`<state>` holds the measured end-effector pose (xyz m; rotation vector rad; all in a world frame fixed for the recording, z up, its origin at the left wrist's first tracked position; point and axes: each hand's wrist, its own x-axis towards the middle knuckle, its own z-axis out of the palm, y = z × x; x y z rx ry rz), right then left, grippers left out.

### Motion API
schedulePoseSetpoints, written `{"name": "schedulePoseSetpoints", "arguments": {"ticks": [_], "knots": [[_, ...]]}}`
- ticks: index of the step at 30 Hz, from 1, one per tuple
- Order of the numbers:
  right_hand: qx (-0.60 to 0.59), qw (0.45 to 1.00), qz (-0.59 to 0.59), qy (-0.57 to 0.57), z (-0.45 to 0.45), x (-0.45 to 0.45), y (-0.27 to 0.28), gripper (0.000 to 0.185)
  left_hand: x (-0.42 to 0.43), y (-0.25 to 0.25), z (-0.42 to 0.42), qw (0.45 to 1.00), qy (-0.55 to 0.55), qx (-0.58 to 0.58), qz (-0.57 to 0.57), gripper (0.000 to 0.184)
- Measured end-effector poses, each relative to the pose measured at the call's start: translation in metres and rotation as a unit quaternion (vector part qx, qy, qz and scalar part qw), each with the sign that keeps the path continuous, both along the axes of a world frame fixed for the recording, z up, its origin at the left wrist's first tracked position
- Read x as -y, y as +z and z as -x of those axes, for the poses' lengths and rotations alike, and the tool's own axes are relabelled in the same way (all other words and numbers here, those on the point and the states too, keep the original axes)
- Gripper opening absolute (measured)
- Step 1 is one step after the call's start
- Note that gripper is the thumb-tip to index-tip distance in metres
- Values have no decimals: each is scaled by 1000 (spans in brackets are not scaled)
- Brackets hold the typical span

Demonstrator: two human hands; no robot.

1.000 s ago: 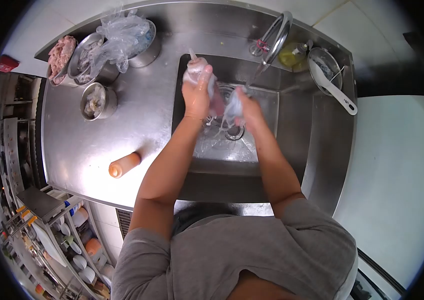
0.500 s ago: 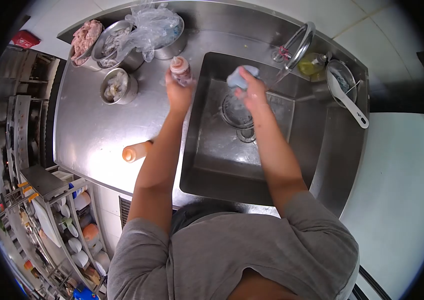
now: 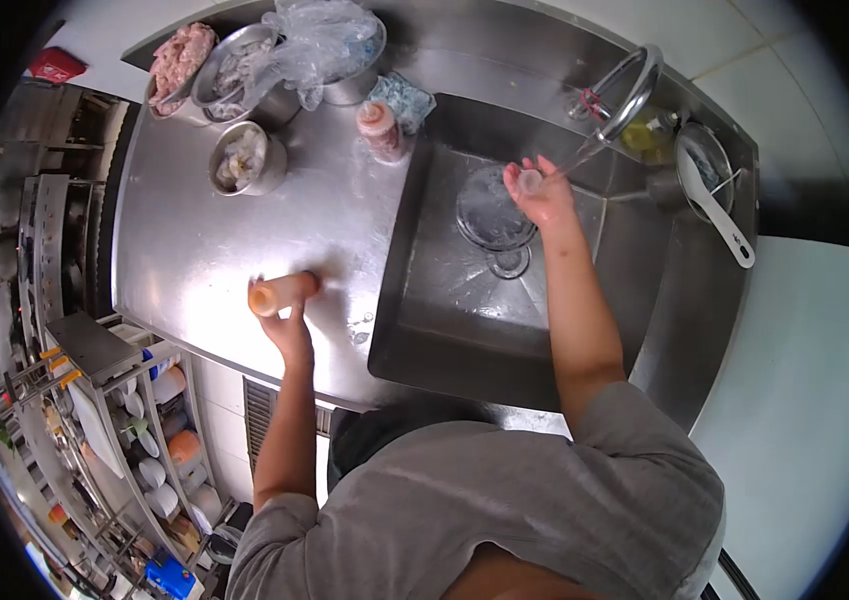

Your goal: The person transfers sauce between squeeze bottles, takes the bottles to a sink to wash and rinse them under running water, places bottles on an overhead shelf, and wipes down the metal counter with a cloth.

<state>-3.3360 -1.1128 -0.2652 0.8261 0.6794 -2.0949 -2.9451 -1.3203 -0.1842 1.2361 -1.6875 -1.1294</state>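
Orange bottle (image 3: 285,293), over the near part of the steel counter (image 3: 185,240): our left hand (image 3: 288,328) curls around it, some fingers hidden. Our right hand (image 3: 548,203), above the sink (image 3: 445,335): fingers loosely spread, cupping one translucent piece (image 3: 530,181), too small to identify, near the tap's (image 3: 648,85) stream. Beyond: pink-filled bottle (image 3: 382,130); blue-white packet (image 3: 407,100), partly hidden; metal containers (image 3: 267,170), one obscured by clear plastic (image 3: 315,45).
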Motion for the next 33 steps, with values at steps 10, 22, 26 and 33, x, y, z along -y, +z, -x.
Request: {"name": "schedulePoseSetpoints", "arguments": {"ticks": [10, 22, 26, 33], "knots": [[-280, 940, -149, 125, -15, -27, 70, 26, -83, 1, 230, 912, -393, -53, -104, 54], [-586, 715, -346, 160, -37, -37, 116, 51, -129, -9, 307, 817, -456, -172, -307, 46], [-541, 744, -352, 173, -42, -39, 122, 52, -122, -11, 301, 855, -435, -126, -253, 44], [-526, 778, -320, 128, -38, -55, 100, 47, -107, -1, 322, 847, -434, -108, -288, 37]]}}
